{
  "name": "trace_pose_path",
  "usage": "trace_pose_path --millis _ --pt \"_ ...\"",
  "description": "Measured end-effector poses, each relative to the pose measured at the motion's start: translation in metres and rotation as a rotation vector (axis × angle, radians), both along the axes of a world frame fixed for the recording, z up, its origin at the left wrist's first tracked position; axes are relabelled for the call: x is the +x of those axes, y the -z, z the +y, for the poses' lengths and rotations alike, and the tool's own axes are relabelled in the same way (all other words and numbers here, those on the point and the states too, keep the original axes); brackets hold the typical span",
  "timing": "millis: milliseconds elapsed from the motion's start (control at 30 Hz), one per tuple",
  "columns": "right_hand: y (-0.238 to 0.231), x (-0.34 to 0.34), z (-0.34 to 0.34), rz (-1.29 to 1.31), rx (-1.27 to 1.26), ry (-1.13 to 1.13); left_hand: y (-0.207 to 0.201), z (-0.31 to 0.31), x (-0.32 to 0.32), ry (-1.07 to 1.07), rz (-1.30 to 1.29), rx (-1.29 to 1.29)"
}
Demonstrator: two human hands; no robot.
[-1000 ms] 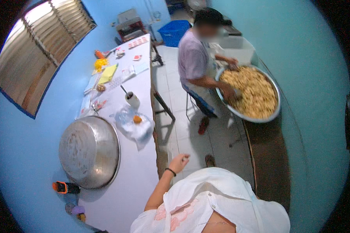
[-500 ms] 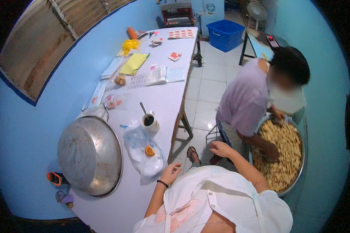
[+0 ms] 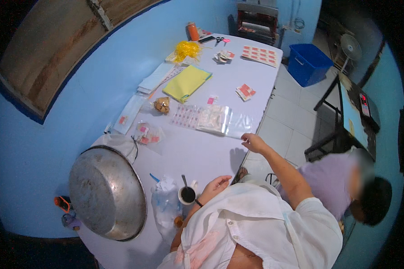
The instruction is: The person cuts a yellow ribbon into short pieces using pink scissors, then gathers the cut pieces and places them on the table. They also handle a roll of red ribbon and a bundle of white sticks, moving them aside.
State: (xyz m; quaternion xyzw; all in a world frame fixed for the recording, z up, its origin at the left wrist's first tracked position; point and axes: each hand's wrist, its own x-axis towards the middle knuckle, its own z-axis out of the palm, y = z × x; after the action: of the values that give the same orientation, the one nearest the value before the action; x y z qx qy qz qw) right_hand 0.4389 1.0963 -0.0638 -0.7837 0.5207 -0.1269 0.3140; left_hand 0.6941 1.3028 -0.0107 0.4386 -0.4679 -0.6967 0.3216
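My right hand (image 3: 254, 143) is over the table's right edge, fingers loosely bent and apart. Its fingertips are at the near corner of a clear plastic bag (image 3: 239, 123); I cannot tell whether they touch it. That bag lies by a stack of clear packaging (image 3: 214, 119) and a sheet of clear plastic with small printed marks (image 3: 185, 115). Lower down, close to my body, my left hand (image 3: 216, 185) holds nothing, its fingers loosely stretched. Beside that wrist stands a white mug (image 3: 194, 184) of dark liquid with a spoon (image 3: 184, 181) in it.
A large upturned metal basin (image 3: 105, 190) covers the table's near left. A crumpled plastic bag (image 3: 164, 201), yellow folded plastic (image 3: 187, 83), red-and-white labels (image 3: 245, 92) and scissors (image 3: 219, 41) lie on the table (image 3: 166, 154). A co-worker (image 3: 321, 179) bends at my right. A blue bin (image 3: 309, 65) stands beyond.
My view and body have shifted toward the table. My right hand has gone from beside the table to the clear bag's corner; my left is now beside the mug. The co-worker's food-filled basin is now mostly hidden.
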Motion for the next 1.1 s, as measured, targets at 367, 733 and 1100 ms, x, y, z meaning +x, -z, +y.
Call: trace_pose_path --millis 367,733,1100 --pt "0.057 0.053 -0.23 0.168 0.054 -0.384 0.109 -0.171 -0.049 -0.76 -0.03 0.291" --pt "0.06 0.099 -0.217 -0.078 0.239 -0.761 0.137 -0.216 -0.035 -1.352 -0.453 0.105" --pt "0.046 0.209 -0.317 -0.222 -0.158 -1.091 0.119 -0.163 0.03 -1.758 -0.804 0.491"
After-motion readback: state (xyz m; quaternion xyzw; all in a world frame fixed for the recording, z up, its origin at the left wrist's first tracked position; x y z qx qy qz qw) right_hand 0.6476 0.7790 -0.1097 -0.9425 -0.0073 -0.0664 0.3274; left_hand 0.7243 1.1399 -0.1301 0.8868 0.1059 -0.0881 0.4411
